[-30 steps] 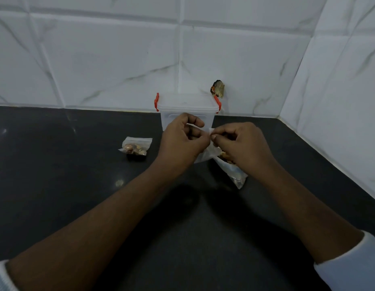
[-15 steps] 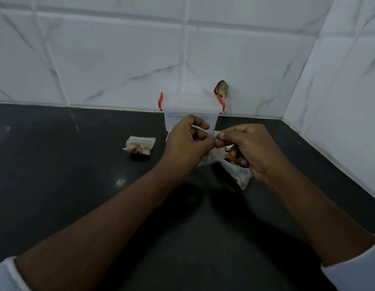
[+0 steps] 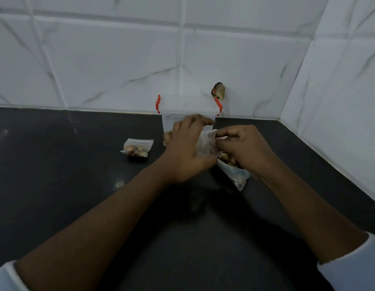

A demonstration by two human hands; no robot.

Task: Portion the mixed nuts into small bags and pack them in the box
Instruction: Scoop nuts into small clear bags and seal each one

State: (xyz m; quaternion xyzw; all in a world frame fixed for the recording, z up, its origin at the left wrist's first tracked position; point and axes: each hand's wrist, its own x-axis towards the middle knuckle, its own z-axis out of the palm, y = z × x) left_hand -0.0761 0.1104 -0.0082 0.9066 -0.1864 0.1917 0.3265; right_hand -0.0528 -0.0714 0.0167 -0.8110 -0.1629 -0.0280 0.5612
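Reaches over the black counter point(image 3: 56, 185) with both forearms, hands close together; pinches the top of the small bag point(image 3: 207, 144) in the curled right hand point(image 3: 245, 150); sets the blurred left hand point(image 3: 186, 154) against that bag, grip unclear; covers part of a larger bag of mixed nuts point(image 3: 237, 175) lying under the right hand; has a filled bag point(image 3: 137, 148) lying off to the left; faces the lidded clear box point(image 3: 188, 106), orange latches, just beyond the hands near the tiled wall point(image 3: 119, 59).

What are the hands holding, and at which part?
A small clear bag: the right hand pinches its top edge; the left hand is beside it, grip too blurred to tell.
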